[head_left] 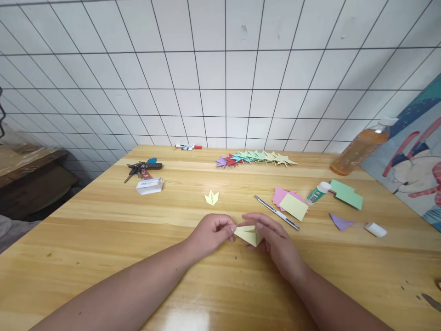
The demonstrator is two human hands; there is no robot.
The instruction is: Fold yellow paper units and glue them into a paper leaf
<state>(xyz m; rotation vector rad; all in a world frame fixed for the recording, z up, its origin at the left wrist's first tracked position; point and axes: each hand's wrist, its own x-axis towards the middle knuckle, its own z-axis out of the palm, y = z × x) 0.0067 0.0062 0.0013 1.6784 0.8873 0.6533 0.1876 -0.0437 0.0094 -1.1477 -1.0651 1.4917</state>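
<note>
A folded piece of pale yellow paper is held between my two hands, just above the wooden table. My left hand pinches its left corner between thumb and fingers. On the right side, my right hand grips the paper with the thumb on the near face and the fingers behind it, partly hidden. A small folded yellow paper piece with pointed tips lies beyond my left hand. Past my right hand lies a silver utility knife, set at a slant.
Pink sheets lie under a yellow sheet, with a glue stick, green paper, a purple folded piece and a white cap nearby. Folded stars, a marker and a bottle line the back; keys and a small box sit left.
</note>
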